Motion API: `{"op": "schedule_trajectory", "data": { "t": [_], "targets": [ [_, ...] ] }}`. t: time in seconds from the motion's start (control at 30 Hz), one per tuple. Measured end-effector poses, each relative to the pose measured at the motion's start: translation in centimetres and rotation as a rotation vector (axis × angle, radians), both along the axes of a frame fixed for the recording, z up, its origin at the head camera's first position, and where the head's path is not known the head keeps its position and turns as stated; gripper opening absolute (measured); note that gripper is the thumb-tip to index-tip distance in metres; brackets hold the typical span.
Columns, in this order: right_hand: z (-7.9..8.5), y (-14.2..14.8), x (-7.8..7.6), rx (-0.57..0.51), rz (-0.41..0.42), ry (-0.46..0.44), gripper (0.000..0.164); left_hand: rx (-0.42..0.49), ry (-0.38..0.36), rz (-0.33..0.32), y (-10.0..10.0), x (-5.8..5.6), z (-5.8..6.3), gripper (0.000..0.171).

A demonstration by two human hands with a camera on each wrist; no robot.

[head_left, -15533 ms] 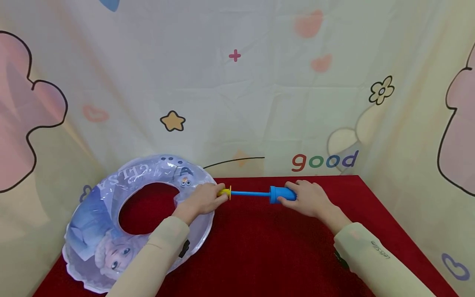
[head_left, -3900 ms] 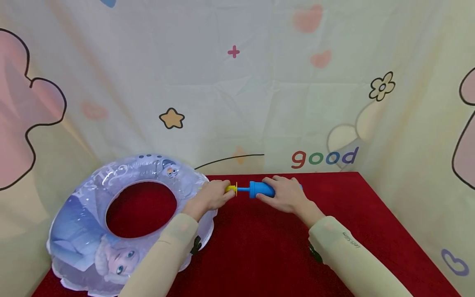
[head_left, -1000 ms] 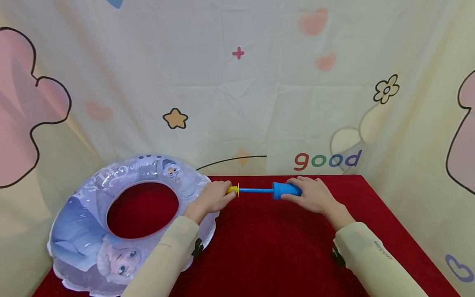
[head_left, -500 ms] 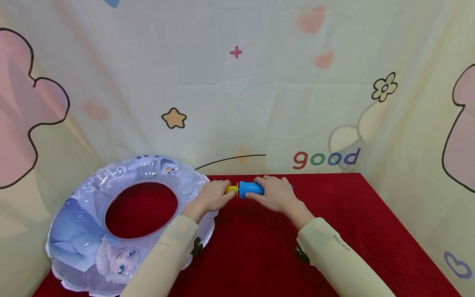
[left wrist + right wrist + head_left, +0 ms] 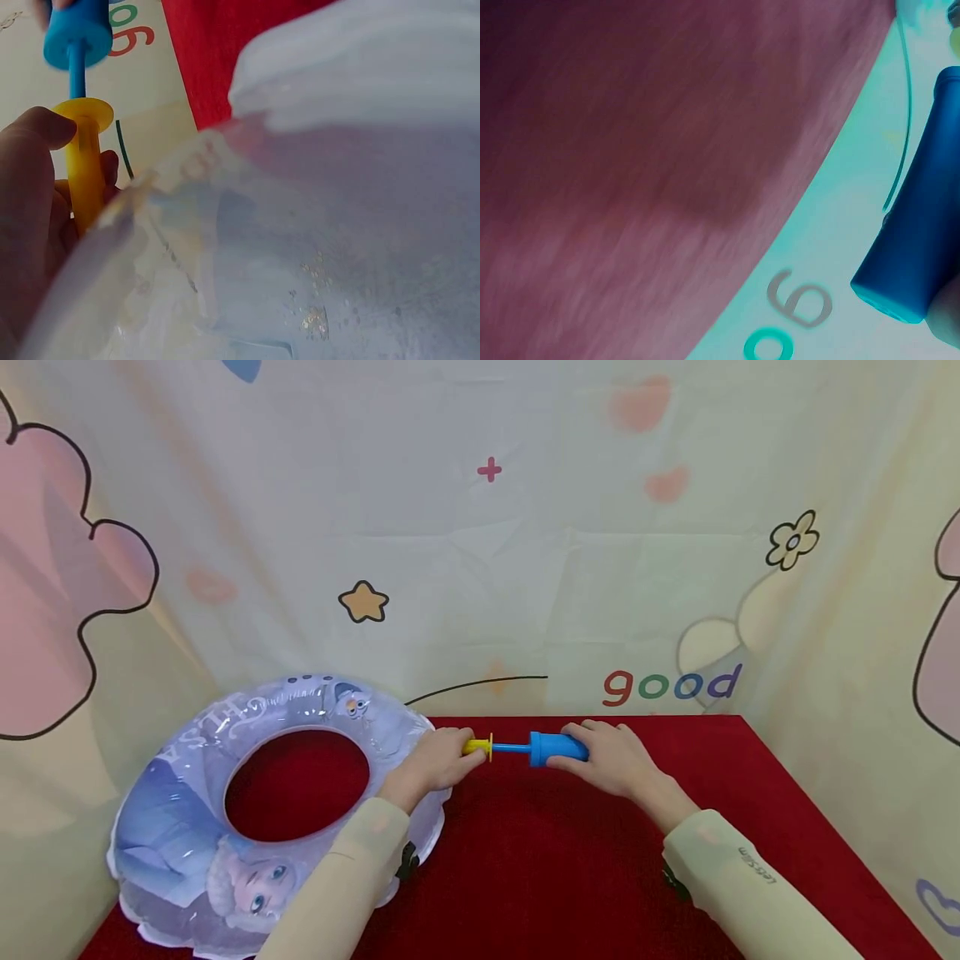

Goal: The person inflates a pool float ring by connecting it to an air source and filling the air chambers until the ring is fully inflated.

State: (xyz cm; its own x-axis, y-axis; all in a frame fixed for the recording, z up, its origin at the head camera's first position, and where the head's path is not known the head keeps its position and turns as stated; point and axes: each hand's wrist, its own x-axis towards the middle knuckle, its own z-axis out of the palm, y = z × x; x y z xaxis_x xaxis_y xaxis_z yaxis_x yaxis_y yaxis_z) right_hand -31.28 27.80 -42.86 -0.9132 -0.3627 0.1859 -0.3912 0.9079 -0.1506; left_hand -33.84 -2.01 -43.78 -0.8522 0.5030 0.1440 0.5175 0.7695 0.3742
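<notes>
A hand pump lies level between my two hands. My left hand (image 5: 433, 763) grips its yellow handle (image 5: 85, 176), thumb near the round flange in the left wrist view. My right hand (image 5: 617, 762) holds the blue barrel (image 5: 551, 749), whose lower end shows in the right wrist view. Between flange and barrel a short length of blue rod (image 5: 512, 748) is visible. A rounded, inflated swim ring (image 5: 168, 827) with cartoon prints lies at the left, partly behind my left forearm. Its clear film fills much of the left wrist view. The pump's right end is hidden by my right hand.
Red cloth (image 5: 540, 860) covers the table. A pale printed curtain (image 5: 450, 568) stands behind it and along both sides. The table's back edge runs just beyond the pump.
My right hand slides the barrel back and forth along the rod; since half a second ago it has moved right, baring more rod. The ring looks fuller than in the oldest frame.
</notes>
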Motion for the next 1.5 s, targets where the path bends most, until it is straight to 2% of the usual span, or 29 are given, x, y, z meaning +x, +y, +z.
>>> {"op": "schedule_trajectory", "data": {
  "t": [0.23, 0.43, 0.6, 0.8, 0.97, 1.07, 1.27, 1.5],
  "targets": [
    [0.9, 4.7, 0.4, 0.006, -0.019, 0.012, 0.071, 0.016, -0.001, 0.004, 0.3, -0.3, 0.0, 0.021],
    [0.7, 6.1, 1.1, 0.009, -0.029, 0.014, 0.069, 0.015, -0.013, -0.002, 0.4, -0.1, 0.1, 0.021],
    [-0.1, 4.5, 0.9, 0.014, -0.031, 0.033, 0.067, 0.003, 0.007, -0.007, 0.4, -0.2, -0.2, 0.019],
    [-0.5, 0.1, 0.4, 0.013, -0.016, 0.037, 0.069, -0.012, 0.055, -0.018, 0.5, -0.3, -0.4, 0.018],
    [-0.3, -4.0, 0.1, 0.037, -0.010, 0.005, 0.071, -0.017, 0.040, -0.019, 0.4, -0.2, -0.2, 0.018],
    [-0.3, -5.4, -0.1, 0.042, -0.012, -0.013, 0.072, -0.012, 0.029, -0.018, 0.4, -0.1, -0.2, 0.018],
    [-0.9, -5.0, -0.4, 0.028, -0.010, -0.054, 0.069, -0.017, -0.015, -0.013, 0.2, 0.0, -0.3, 0.020],
    [-0.7, -0.5, -0.5, 0.039, 0.003, -0.020, 0.065, -0.004, 0.001, -0.012, 0.2, -0.2, -0.4, 0.021]
  ]
}}
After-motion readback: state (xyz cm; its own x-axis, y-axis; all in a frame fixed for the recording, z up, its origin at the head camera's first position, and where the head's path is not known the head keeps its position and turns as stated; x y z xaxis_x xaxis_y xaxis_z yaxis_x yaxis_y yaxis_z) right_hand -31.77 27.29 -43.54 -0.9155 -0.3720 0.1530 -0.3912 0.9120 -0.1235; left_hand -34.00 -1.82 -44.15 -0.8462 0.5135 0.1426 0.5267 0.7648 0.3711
